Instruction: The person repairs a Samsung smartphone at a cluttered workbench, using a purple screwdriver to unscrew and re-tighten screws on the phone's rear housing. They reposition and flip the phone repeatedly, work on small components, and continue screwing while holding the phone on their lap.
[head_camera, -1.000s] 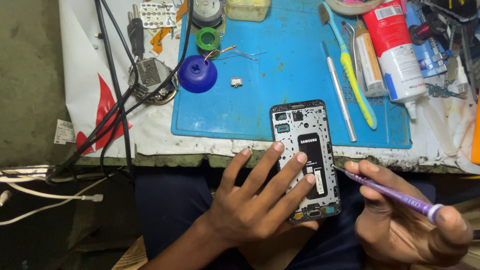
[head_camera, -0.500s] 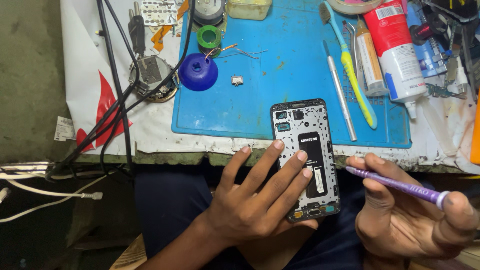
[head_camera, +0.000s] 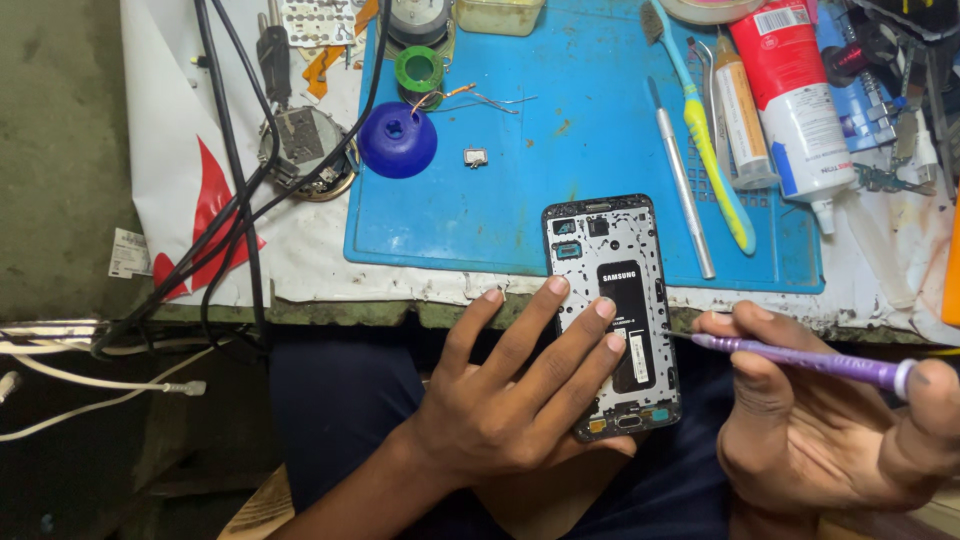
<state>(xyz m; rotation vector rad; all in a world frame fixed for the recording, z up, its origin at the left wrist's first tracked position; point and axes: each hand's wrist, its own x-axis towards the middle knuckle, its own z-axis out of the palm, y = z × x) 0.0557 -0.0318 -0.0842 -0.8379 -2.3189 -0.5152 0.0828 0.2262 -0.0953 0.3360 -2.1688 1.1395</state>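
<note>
The opened phone (head_camera: 615, 315), a flat black slab speckled with white, sits at centre frame, its top on the smooth blue mat (head_camera: 520, 200), its bottom over the person's lap; the left hand (head_camera: 510, 410) cradles it from below, fingers spread flat across its back; the right hand (head_camera: 820, 430), lower right, palm up and loosely curled, pinches a slim purple screwdriver (head_camera: 800, 358) whose tip meets the phone's right edge; a yellow toothbrush (head_camera: 705, 130) and white tube (head_camera: 790, 90) lie upper right.
</note>
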